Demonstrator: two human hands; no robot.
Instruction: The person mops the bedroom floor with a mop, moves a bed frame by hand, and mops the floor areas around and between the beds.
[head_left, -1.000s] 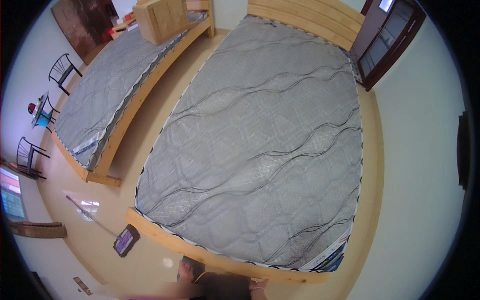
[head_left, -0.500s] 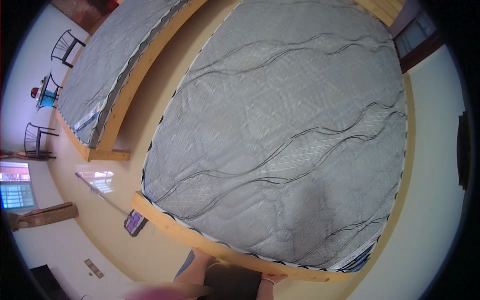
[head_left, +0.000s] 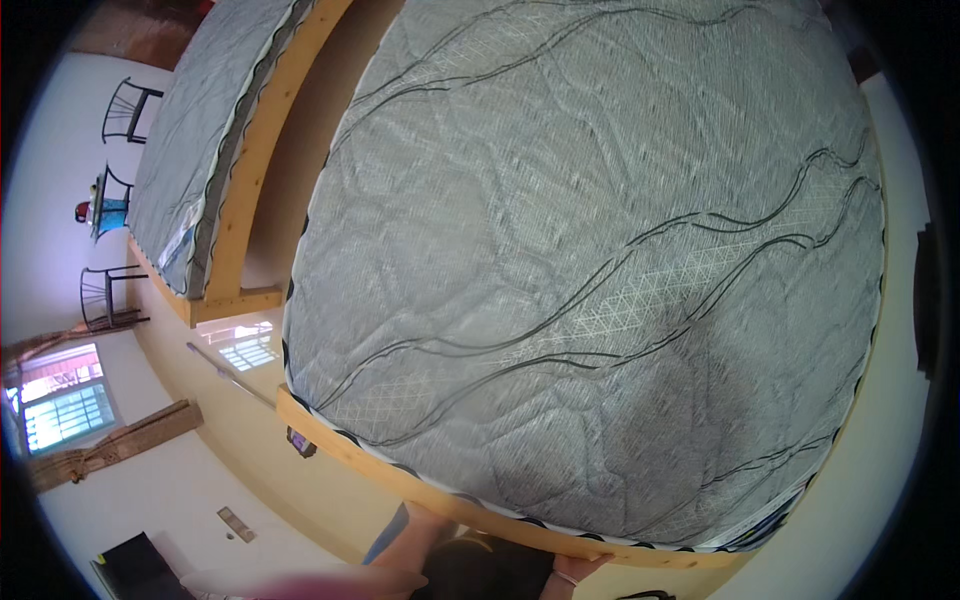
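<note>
A large grey quilted mattress (head_left: 600,260) lies on a light wooden bed frame (head_left: 400,475) and fills most of the view. My left hand (head_left: 418,522) reaches up to the frame's near rail at the bottom, a blue sleeve beside it. My right hand (head_left: 580,567), with a band on the wrist, touches the same rail further right. Both hands' fingers are hidden at the rail's edge, so I cannot tell whether they grip it. A blurred pink shape (head_left: 320,582) lies along the bottom edge.
A second bed with a matching mattress (head_left: 200,150) stands to the left across a narrow aisle. Two dark chairs (head_left: 125,105) and a small table stand by the wall. A thin pole (head_left: 230,372) and a small dark object (head_left: 300,441) lie on the floor. A window (head_left: 60,405) is at far left.
The view has moved in closer and lower over the big mattress, which now fills the frame. My hands have come up to the near rail.
</note>
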